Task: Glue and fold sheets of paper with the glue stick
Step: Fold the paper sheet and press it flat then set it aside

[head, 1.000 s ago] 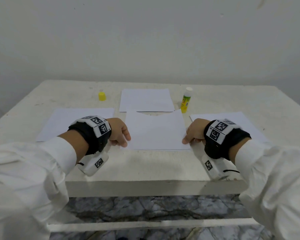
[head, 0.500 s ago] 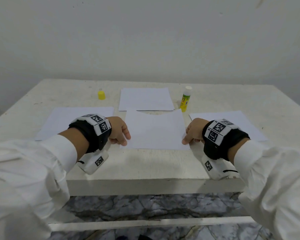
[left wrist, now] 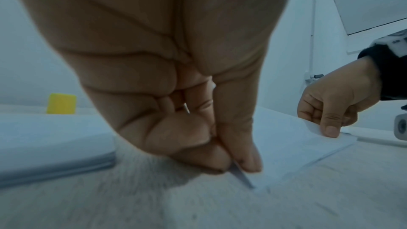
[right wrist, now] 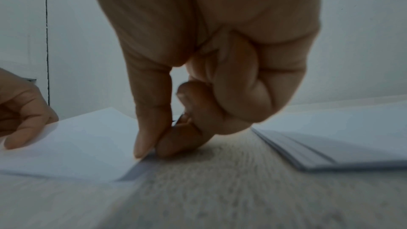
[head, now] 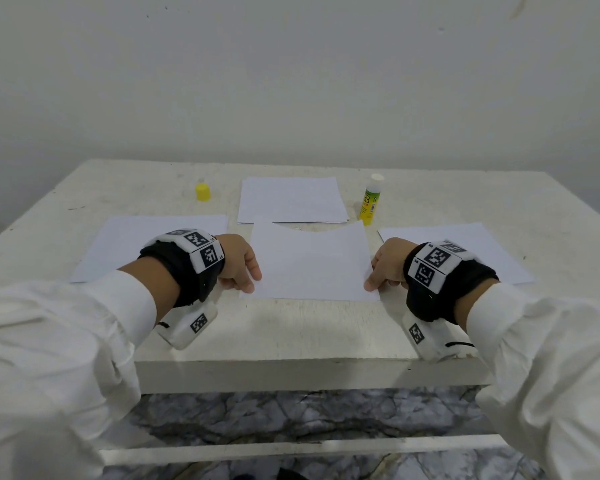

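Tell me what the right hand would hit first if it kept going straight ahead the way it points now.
Probably the glue stick: the right hand, pinching the centre sheet at its near corner, points away toward the table's far side. Depth is unclear, so it might pass just beside it.

Head view: worn high, looking forward and down over both forearms onto the table, wall behind; whole tabletop in frame. Left wrist view: set under the left hand, very close, low over the tabletop, facing along the fingers toward the person's right; the right hand shows at its far right edge. Right wrist view: set under the right hand, equally close and low, facing the opposite way. All three share the centre sheet.
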`<act>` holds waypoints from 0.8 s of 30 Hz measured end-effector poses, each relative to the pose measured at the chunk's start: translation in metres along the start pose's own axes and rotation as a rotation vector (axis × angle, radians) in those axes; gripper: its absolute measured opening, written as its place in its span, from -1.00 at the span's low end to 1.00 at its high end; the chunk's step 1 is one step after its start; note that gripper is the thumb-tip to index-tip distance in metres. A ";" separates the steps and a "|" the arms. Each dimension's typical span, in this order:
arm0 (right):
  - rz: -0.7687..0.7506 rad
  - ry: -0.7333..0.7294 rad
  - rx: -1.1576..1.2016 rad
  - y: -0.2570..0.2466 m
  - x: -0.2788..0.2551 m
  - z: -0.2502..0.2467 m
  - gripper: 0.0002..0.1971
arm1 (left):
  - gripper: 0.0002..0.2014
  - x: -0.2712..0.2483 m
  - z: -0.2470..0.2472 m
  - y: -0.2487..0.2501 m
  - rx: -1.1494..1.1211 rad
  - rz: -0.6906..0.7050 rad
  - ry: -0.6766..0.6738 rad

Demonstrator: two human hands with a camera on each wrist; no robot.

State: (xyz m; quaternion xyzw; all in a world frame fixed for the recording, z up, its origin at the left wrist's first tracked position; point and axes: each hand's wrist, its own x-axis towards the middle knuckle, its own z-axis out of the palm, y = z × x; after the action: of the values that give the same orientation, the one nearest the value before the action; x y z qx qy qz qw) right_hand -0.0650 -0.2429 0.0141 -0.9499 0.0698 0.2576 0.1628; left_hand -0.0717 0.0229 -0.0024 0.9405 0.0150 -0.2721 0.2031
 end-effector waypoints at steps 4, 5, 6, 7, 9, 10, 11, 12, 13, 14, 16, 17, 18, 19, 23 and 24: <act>-0.008 0.006 -0.009 0.001 0.002 0.001 -0.69 | -0.81 0.001 0.000 0.000 -0.004 0.004 0.005; -0.007 0.009 -0.018 0.001 0.003 0.002 -0.70 | -0.80 0.001 -0.001 0.000 0.005 0.008 0.009; -0.005 0.011 -0.032 0.000 0.003 0.003 -0.71 | -0.76 0.000 0.000 0.001 0.026 0.013 0.012; -0.004 0.013 -0.057 -0.002 0.002 0.003 -0.72 | -0.68 0.000 -0.001 0.003 0.058 0.017 0.015; -0.006 0.025 -0.172 -0.007 0.001 0.002 -0.69 | -0.46 -0.001 -0.001 0.006 0.203 0.012 0.028; -0.003 0.031 -0.233 -0.010 0.001 0.002 -0.55 | -0.35 0.000 -0.001 0.008 0.317 0.005 0.038; 0.001 0.033 -0.273 -0.013 0.000 0.003 -0.41 | -0.25 0.001 -0.002 0.009 0.433 -0.001 0.043; -0.011 0.030 -0.292 -0.018 0.000 0.004 -0.34 | -0.17 0.003 -0.003 0.009 0.538 -0.002 0.040; -0.048 0.024 -0.328 -0.025 0.000 0.006 -0.34 | -0.12 0.005 -0.005 0.009 0.627 0.003 0.029; -0.088 0.017 -0.373 -0.035 0.003 0.009 -0.35 | -0.09 0.008 -0.007 0.009 0.699 0.010 0.008; -0.150 -0.013 -0.459 -0.060 0.012 0.018 -0.32 | -0.04 0.016 -0.008 0.008 0.792 0.026 -0.035; -0.161 -0.054 -0.494 -0.076 0.019 0.025 -0.29 | 0.00 0.021 -0.008 0.008 0.815 0.034 -0.050; -0.180 -0.086 -0.516 -0.093 0.022 0.029 -0.29 | 0.05 0.025 -0.008 0.007 0.825 0.038 -0.058; -0.215 -0.099 -0.523 -0.111 0.017 0.032 -0.32 | 0.09 0.029 -0.008 0.006 0.816 0.045 -0.059; -0.401 -0.120 -0.426 -0.151 0.009 0.039 -0.35 | 0.13 0.033 -0.013 0.006 0.712 0.094 -0.041; -0.423 -0.113 -0.444 -0.151 0.012 0.040 -0.26 | 0.14 0.032 -0.013 0.008 0.703 0.094 -0.030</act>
State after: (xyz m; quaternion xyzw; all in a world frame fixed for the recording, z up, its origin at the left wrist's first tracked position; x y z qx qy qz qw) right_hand -0.0408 -0.0880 0.0166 -0.9398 -0.1963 0.2796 0.0049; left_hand -0.0369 0.0184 -0.0060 0.9485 -0.1256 -0.2647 -0.1206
